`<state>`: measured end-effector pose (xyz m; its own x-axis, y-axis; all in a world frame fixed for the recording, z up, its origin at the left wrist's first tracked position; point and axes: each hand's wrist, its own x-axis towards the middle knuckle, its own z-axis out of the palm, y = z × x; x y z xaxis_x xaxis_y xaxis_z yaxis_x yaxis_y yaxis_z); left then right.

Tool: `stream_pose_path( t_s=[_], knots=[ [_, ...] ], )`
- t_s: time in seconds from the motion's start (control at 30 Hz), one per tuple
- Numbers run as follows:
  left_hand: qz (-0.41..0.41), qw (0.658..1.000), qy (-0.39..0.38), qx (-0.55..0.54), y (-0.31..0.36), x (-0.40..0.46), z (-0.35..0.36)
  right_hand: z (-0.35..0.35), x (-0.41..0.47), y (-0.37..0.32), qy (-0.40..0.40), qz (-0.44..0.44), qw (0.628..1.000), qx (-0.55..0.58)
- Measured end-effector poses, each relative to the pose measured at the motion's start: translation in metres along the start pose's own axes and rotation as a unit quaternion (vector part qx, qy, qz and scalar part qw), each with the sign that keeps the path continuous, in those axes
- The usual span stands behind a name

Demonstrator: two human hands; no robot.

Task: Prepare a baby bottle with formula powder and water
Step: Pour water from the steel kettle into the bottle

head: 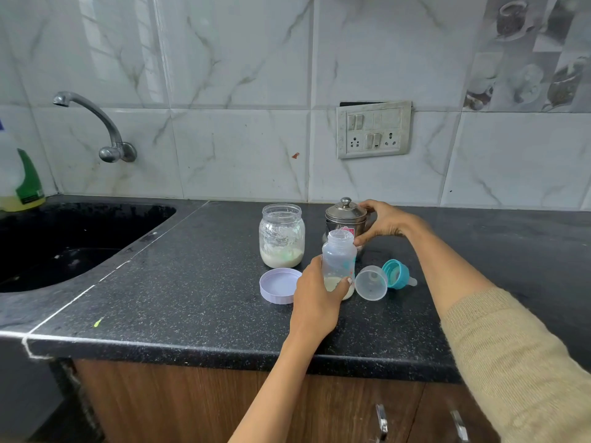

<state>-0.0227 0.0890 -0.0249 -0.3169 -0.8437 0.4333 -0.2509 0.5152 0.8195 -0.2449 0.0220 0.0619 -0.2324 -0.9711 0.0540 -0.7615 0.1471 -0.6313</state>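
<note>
Steel pot [346, 219] directly behind upright bottle [339, 263].
My right hand [382, 222] cups the pot; left hand [315, 295] grips the bottle base.

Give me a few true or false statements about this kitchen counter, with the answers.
1. The left hand holds the baby bottle upright. True.
2. The baby bottle is capped with its teat. False: its mouth is open; the blue teat ring lies on the counter.
3. The right hand grips the steel container. True.
4. The powder jar has its lid on. False: the lilac lid lies in front of it.
5. The clear cap lies on its side. True.
</note>
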Motion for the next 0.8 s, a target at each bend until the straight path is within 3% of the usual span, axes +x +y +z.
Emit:
stream_pose_path(
  t_s=[0.13, 0.27, 0.43, 0.8],
  knots=[
    [0.001, 1.000, 0.000, -0.008, -0.001, -0.001, 0.000, -0.012, -0.001, 0.013, 0.005, -0.007, 1.000, 0.013],
    [0.000, 1.000, -0.001, -0.014, -0.001, -0.001, 0.000, -0.015, -0.009, 0.026, -0.028, 0.017, 0.968, 0.250],
    [0.003, 1.000, 0.001, -0.014, -0.001, -0.001, 0.000, 0.005, -0.007, 0.026, 0.040, 0.090, 0.910, 0.402],
    [0.007, 1.000, -0.001, -0.013, -0.002, 0.000, 0.001, 0.024, 0.001, 0.015, 0.108, 0.105, 0.857, 0.493]
  ],
)
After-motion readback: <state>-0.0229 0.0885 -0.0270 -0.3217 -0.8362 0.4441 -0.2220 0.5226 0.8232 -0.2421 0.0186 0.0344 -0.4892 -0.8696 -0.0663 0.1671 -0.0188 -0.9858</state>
